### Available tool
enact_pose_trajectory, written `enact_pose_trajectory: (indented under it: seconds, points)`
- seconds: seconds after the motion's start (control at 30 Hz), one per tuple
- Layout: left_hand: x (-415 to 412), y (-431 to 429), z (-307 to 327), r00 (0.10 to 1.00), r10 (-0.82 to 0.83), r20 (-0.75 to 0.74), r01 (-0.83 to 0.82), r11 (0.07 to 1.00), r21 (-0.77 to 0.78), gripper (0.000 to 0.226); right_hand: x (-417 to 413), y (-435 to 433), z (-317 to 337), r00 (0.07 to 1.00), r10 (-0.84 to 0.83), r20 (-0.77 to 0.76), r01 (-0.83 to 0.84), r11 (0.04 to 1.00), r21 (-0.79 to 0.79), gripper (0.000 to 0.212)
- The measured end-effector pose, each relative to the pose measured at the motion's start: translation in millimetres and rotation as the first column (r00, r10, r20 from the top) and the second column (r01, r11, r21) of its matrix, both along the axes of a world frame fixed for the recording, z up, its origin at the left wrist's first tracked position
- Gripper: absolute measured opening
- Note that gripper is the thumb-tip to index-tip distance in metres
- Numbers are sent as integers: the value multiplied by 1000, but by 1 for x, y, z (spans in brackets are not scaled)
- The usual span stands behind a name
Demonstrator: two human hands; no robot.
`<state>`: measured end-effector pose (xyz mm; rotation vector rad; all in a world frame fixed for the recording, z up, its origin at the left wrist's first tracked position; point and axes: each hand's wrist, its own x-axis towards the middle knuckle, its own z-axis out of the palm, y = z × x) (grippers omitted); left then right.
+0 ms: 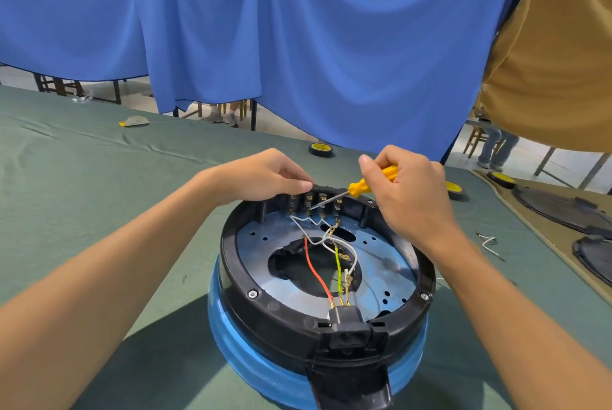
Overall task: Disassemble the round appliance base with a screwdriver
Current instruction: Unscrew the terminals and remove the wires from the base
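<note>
A round appliance base (281,320), black rim over a blue body, sits on the green bench (99,194). At its far rim the left hand (261,174) curls its fingers over the edge, gripping it. The right hand (410,197), fingers wrapped around a yellow-handled screwdriver (362,187), holds the tip at the terminals (309,202) inside that rim.

There is one round appliance base (284,323) on the tabletop (99,197), and one screwdriver (359,187). The base's black rim shows two hex bolts (252,293) (425,296), and its far wall has four terminal slots (338,204). Inside are one red wire (314,269) and one yellow-green wire (338,269). Also on the tabletop are three rolls of tape (320,148) (453,189) (501,178), two dark round covers (563,207) (596,257) and one loose piece of white wire (490,242).
</note>
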<state>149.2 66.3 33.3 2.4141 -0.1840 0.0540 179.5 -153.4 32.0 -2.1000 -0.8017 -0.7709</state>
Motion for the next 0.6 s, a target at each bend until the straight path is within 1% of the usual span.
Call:
enact_pose_trajectory:
  seconds: [0.1, 0.23, 0.4, 0.53, 0.6]
  points:
    - [-3, 6, -11, 1000, 28, -5, -28, 991, -132, 24, 0, 1, 0, 1000, 26, 15, -27, 1000, 8, 39]
    - [-1, 6, -21, 998, 60, 1, -58, 971, -232, 17, -3, 4, -2, 999, 26, 33, -26, 1000, -2, 40]
    - [2, 7, -25, 999, 54, -2, -52, 956, -288, 18, -3, 4, -1, 998, 46, 49, -45, 999, -18, 44]
    - [3, 7, -24, 998, 59, -21, -62, 957, -285, 18, -4, 3, -1, 995, 32, 99, -29, 999, -38, 46]
    - [4, 8, -24, 998, 60, -29, -66, 955, -289, 18, -5, 1, -2, 995, 41, 88, -38, 998, -42, 46]
